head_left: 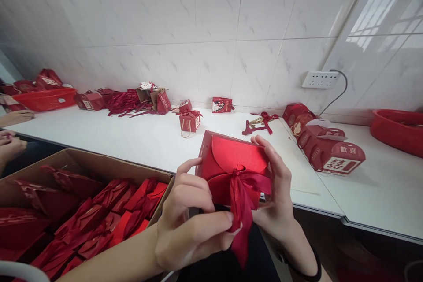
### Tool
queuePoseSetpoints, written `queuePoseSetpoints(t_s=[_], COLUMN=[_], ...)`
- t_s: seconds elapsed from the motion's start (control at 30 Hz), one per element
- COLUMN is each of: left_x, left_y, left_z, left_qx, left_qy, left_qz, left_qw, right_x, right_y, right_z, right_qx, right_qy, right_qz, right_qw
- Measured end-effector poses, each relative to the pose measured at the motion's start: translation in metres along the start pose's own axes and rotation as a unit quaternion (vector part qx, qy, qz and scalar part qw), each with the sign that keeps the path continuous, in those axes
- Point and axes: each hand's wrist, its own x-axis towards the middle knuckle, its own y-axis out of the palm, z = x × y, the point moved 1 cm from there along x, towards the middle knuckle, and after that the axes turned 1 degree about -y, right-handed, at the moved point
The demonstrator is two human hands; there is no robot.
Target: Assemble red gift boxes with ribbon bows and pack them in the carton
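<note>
A red gift box (pixel 238 152) is held up near the table's front edge, its curved flaps tied with a dark red ribbon (pixel 244 229) that hangs in loose tails. My left hand (pixel 194 216) pinches the ribbon between thumb and fingers below the knot, with other fingers against the box's left side. Gripping the box from the right, my right hand (pixel 277 180) has its fingers over the top edge and thumb low down. The box's underside and back are hidden.
An open cardboard carton (pixel 109 158) of ribboned red boxes stands at left. On the white table (pixel 145 134) are a small box (pixel 190 121), ribbon pieces (pixel 264 119), a ribbon heap (pixel 124 102), candy boxes (pixel 337 154) and red basins (pixel 396 128). Another person's hands (pixel 9 145) show at far left.
</note>
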Motion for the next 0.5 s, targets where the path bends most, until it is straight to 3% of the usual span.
queuePoseSetpoints(t_s=[0.5], left_x=[0.004], left_y=[-0.012], left_z=[0.001], left_qx=[0.029], left_qy=[-0.04], left_qz=[-0.04], left_qw=[0.998], right_x=[-0.002], right_y=[0.012], right_z=[-0.003], right_qx=[0.041], right_qy=[0.0], right_qz=[0.017], right_qw=[0.999])
